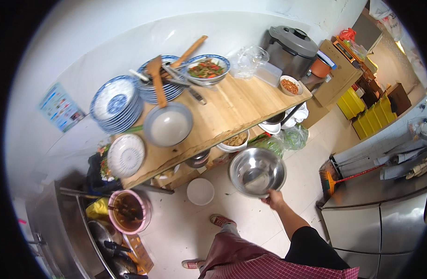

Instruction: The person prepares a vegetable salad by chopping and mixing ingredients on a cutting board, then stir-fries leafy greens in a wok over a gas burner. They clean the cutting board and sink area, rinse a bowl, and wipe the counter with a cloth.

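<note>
My right hand [273, 199] grips the near rim of a stainless steel bowl [257, 172], which looks empty inside. The bowl is held over the floor, just in front of a wooden table [231, 104]. My left hand is out of view. On the table, a grey-rimmed bowl [168, 124] sits near the front edge with a wooden spatula [157, 82] above it. A stack of blue-and-white plates [114, 101] stands at the back left, and a fluted white dish [126, 156] lies at the left corner.
A dish of cooked food [207, 68], a bowl of peanuts [290, 86] and an electric pressure cooker [293, 48] stand along the table's back. A pink bucket [147, 211] and a white round container [200, 191] are on the floor. A broom [330, 182] leans by the steel cabinet [353, 226] at right.
</note>
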